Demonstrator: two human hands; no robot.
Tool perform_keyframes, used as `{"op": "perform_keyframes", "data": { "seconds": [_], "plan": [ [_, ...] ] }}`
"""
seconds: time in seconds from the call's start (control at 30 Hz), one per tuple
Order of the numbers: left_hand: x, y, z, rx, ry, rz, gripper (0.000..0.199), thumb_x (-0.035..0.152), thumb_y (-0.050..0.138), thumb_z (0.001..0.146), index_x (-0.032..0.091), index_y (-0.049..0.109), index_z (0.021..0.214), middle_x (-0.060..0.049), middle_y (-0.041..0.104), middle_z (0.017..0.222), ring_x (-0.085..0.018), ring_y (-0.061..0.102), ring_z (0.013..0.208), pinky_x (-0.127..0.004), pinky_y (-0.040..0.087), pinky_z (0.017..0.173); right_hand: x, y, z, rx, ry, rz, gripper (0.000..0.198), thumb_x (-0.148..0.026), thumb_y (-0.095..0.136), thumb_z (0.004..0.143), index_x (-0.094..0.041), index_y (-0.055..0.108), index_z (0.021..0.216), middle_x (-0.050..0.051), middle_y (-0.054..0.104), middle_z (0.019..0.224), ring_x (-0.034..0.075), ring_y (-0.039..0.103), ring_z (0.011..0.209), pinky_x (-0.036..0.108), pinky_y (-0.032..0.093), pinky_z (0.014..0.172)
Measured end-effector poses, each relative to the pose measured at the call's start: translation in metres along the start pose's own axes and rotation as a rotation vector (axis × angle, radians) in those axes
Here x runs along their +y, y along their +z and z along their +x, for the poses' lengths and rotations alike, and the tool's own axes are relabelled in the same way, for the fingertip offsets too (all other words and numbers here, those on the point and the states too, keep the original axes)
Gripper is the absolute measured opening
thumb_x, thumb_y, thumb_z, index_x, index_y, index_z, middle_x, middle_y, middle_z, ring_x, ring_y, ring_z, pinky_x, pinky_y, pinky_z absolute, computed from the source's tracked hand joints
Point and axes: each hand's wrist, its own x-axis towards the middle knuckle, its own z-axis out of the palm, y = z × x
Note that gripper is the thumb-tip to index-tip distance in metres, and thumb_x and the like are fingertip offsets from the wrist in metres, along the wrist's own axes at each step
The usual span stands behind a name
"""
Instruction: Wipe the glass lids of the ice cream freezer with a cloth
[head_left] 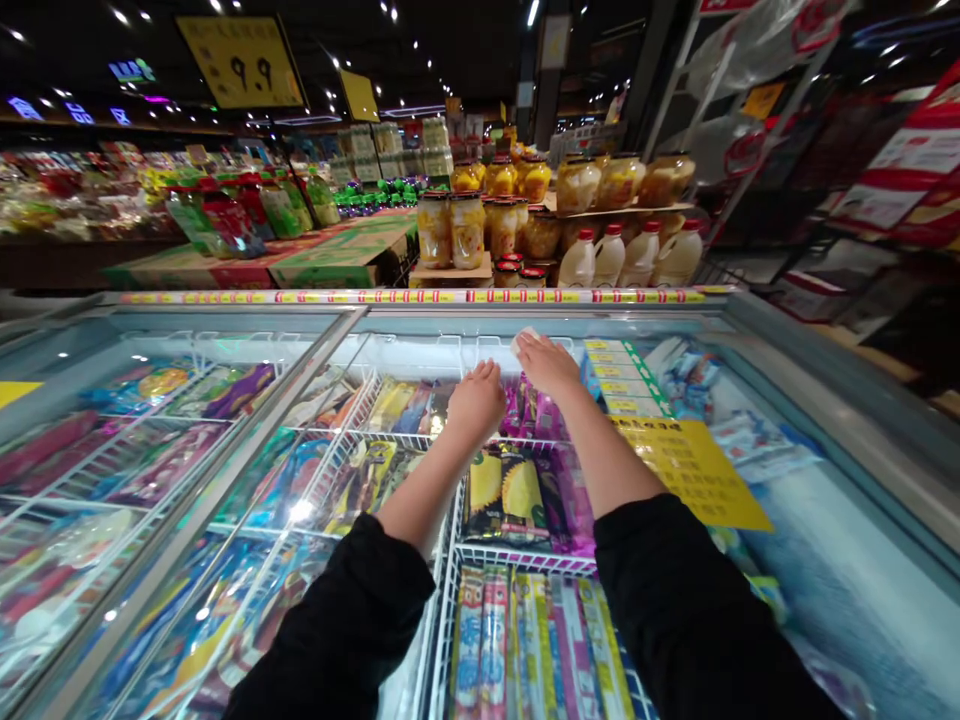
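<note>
My right hand (549, 364) reaches over the chest freezer, fingers bent over a small white cloth or tissue (523, 340) that shows past the fingertips. Just left of it and slightly nearer to me, my left hand (478, 400) is closed, its fingers curled together; whatever it may hold is hidden. Both hands are over the glass lid (420, 345) near the far side of the freezer. Under them, purple packets (529, 410) and black packets with a yellow durian picture (517, 490) lie in white wire baskets (517, 557).
A metal lid frame (300, 365) crosses the freezer on the left. A yellow sign (694, 470) lies at the right. Long ice-pop packs (536, 640) fill the near basket. Beyond the freezer's back rim (420, 297) stand fruit jars (450, 230) and white jugs (609, 257).
</note>
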Motion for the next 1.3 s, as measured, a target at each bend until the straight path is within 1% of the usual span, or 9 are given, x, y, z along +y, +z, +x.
{"op": "perform_keyframes", "data": {
  "seconds": [0.1,0.27,0.53,0.67,0.8,0.93,1.07,1.2,1.3],
  "plan": [
    [0.0,0.007,0.015,0.054,0.005,0.016,0.052,0.013,0.04,0.105,0.006,0.051,0.156,-0.013,0.05,0.165,-0.024,0.044,0.156,-0.042,0.031,0.132,-0.002,-0.001,-0.002,0.006,-0.002,-0.021,0.06,-0.035,0.025,0.109,-0.029,0.042,0.166,0.001,0.036,0.174,0.032,0.034,0.16,0.06,0.029,0.129],
    [-0.002,0.016,0.02,0.077,0.03,0.019,0.053,0.015,0.04,0.106,0.006,0.048,0.158,-0.015,0.048,0.166,-0.024,0.042,0.158,-0.041,0.032,0.132,-0.008,-0.008,-0.01,-0.04,-0.033,-0.062,0.062,-0.032,0.025,0.108,-0.023,0.04,0.167,0.002,0.033,0.175,0.031,0.031,0.162,0.056,0.029,0.13],
    [-0.003,0.006,0.022,0.029,-0.001,-0.014,0.056,0.019,0.042,0.106,0.007,0.046,0.16,-0.012,0.043,0.169,-0.021,0.04,0.158,-0.035,0.03,0.132,-0.003,-0.009,-0.026,-0.106,-0.114,0.003,0.062,-0.039,0.022,0.11,-0.026,0.038,0.169,-0.002,0.03,0.176,0.027,0.028,0.163,0.051,0.025,0.133],
    [-0.006,0.008,0.023,0.054,-0.049,-0.018,0.059,0.022,0.043,0.105,0.0,0.042,0.161,-0.017,0.04,0.17,-0.025,0.034,0.161,-0.039,0.028,0.133,-0.004,-0.008,-0.011,-0.084,-0.019,-0.005,0.063,-0.038,0.021,0.11,-0.024,0.037,0.169,0.0,0.03,0.176,0.029,0.029,0.163,0.052,0.026,0.132],
    [-0.007,0.013,0.024,0.076,-0.074,-0.019,0.058,0.023,0.039,0.107,0.003,0.044,0.161,-0.018,0.041,0.169,-0.025,0.037,0.16,-0.041,0.029,0.133,-0.015,-0.009,0.018,-0.097,0.025,-0.046,0.063,-0.033,0.022,0.109,-0.021,0.035,0.169,0.0,0.028,0.177,0.031,0.027,0.163,0.054,0.027,0.132],
    [-0.006,0.014,0.023,0.077,-0.067,-0.024,0.057,0.023,0.038,0.106,0.006,0.046,0.16,-0.016,0.041,0.17,-0.024,0.038,0.16,-0.041,0.03,0.132,-0.018,-0.01,0.022,-0.122,-0.061,-0.039,0.061,-0.038,0.021,0.111,-0.027,0.038,0.168,-0.003,0.028,0.177,0.031,0.027,0.163,0.058,0.027,0.131],
    [-0.004,0.011,0.022,0.06,-0.066,-0.023,0.058,0.022,0.036,0.106,0.002,0.044,0.161,-0.018,0.04,0.17,-0.024,0.038,0.16,-0.041,0.03,0.132,0.01,-0.012,0.002,-0.167,-0.189,0.017,0.062,-0.049,0.021,0.111,-0.032,0.038,0.168,-0.005,0.029,0.176,0.029,0.025,0.164,0.055,0.024,0.133],
    [-0.002,0.01,0.022,0.051,-0.077,-0.017,0.059,0.022,0.035,0.107,0.0,0.042,0.161,-0.018,0.039,0.17,-0.025,0.036,0.161,-0.041,0.027,0.133,0.034,-0.015,0.005,-0.131,-0.077,-0.008,0.063,-0.046,0.02,0.111,-0.029,0.036,0.169,-0.004,0.029,0.176,0.031,0.027,0.163,0.058,0.025,0.132],
    [-0.002,0.009,0.021,0.052,-0.083,-0.022,0.059,0.022,0.035,0.107,0.0,0.042,0.161,-0.019,0.039,0.17,-0.025,0.037,0.16,-0.041,0.028,0.133,0.026,-0.013,0.029,-0.112,0.004,-0.07,0.063,-0.039,0.021,0.11,-0.024,0.035,0.17,-0.002,0.027,0.177,0.033,0.027,0.163,0.06,0.026,0.132]
  ]
}}
